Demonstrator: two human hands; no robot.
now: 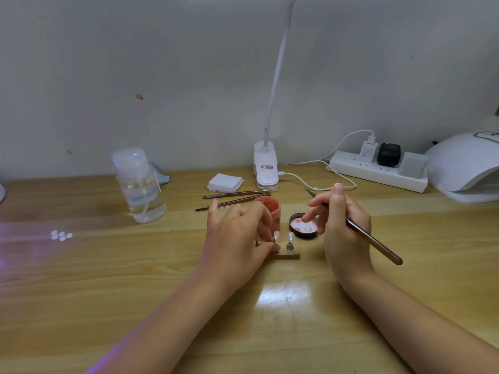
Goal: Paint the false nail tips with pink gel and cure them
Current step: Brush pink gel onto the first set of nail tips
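Two bare hands work over a wooden desk [108,279], and the pink gel pot [271,211] near its middle serves as the landmark. Just in front of the pot stands a small wooden block [290,255] carrying two false nail tips on short stands: the left tip [276,235] is pale, the right tip [290,237] clear.

The left hand [237,238] lies in front of and to the left of the pot, its thumb and fingers curled in and pinching the stand under the left tip; whether they also touch the block I cannot tell.

The right hand [343,225] is to the right of the pot, its fingers curled round a brown-handled brush [372,240], whose handle slants back toward the person and whose thin tip points away, past the thumb. One finger of that hand reaches down to the pot's black lid [303,226], which lies upside down just right of the pot, its white lining smeared with pink.

Behind the pot lie two more brushes [235,198], and farther back a stack of white pads [225,182] and a white clip lamp [266,168]. Well to the pot's left stands a clear bottle [139,187]. Far to its right, against the wall, are a white power strip [378,171] and a white curing lamp [464,168].
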